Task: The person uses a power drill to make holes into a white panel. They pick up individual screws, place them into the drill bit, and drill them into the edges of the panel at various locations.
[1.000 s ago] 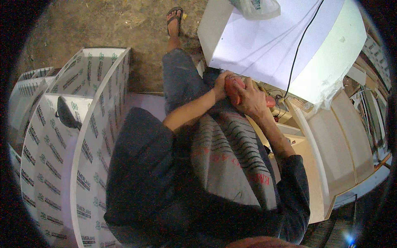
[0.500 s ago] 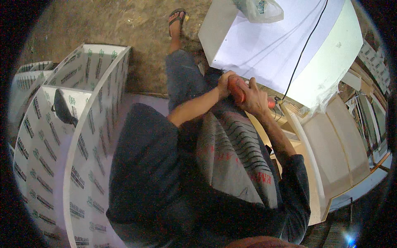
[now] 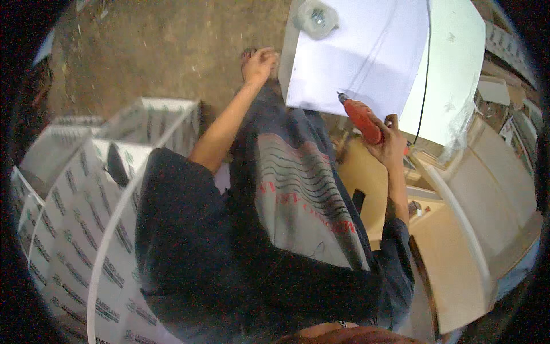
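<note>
My right hand (image 3: 388,143) grips a red power drill (image 3: 364,121) from behind. The dark chuck and bit point toward the upper left, over the near edge of a white panel box (image 3: 349,74). Apart from the drill, my left hand (image 3: 259,67) is stretched forward beside the box's left side, above my foot. Its fingers are curled together, slightly blurred, and whatever they may hold is too small to make out.
A clear plastic bag (image 3: 317,20) lies on the white box, and a black cable (image 3: 428,74) runs across it. Printed white cabinet panels (image 3: 109,229) stand at my left. To the right are an open wooden cabinet (image 3: 441,241) and stacked board offcuts (image 3: 510,109).
My left hand has come off the drill and reached forward and left. The drill has moved right in my right hand, its bit now showing. The whole view has shifted too.
</note>
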A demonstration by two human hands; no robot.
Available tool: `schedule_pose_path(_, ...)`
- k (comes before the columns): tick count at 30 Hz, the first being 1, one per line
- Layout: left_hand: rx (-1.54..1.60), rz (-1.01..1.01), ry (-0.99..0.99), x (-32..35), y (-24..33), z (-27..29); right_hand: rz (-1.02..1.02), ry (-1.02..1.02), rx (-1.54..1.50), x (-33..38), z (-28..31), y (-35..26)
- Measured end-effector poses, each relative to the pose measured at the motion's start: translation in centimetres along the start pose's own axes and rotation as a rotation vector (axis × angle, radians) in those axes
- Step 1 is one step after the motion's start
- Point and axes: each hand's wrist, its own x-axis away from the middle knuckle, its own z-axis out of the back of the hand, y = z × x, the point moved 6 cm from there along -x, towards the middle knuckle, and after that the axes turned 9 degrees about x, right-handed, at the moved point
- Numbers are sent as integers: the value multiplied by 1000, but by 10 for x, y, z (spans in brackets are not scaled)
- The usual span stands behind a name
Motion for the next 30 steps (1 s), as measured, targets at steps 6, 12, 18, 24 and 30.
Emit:
schedule_pose_path(6,-883,-795,-376,-59,108,-145,-214,433,-487,18,45,86)
schedule_pose_path(12,-1221,-501,-291,-131,82,-186,-530,906,-1038,76,43,136)
schedule_pose_path(18,-1524,-564,-392,-167,74,-207,-496,1256,-1799,113,22,107)
schedule_pose_path(24,-1484,-655,-431,-172,85,-220,-814,1909,-1640,156,42,66)
schedule_pose_path(30,-1627,-615,-501,-177,86,-218,-713,2084,-1606,166,46,31)
